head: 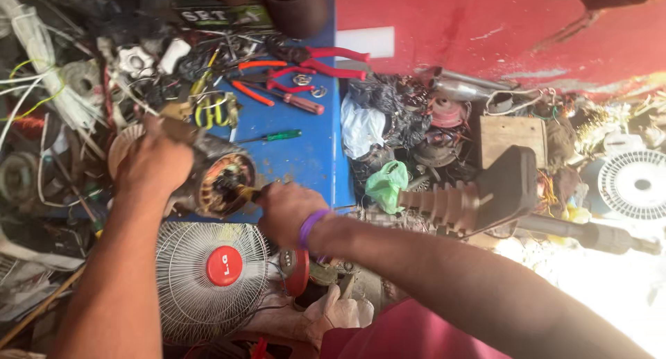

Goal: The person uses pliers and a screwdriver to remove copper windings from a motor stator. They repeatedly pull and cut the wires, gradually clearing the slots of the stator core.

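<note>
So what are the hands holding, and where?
The left hand grips the motor stator around its outer casing. The right hand holds a yellow-handled tool by its handle, tip inside the windings.

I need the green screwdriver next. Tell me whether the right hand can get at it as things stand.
Probably yes. The green screwdriver lies in the open on the blue surface, nothing on top of it, just above the right hand. That hand now grips a tool poked into the motor, so it must let go first.
</note>
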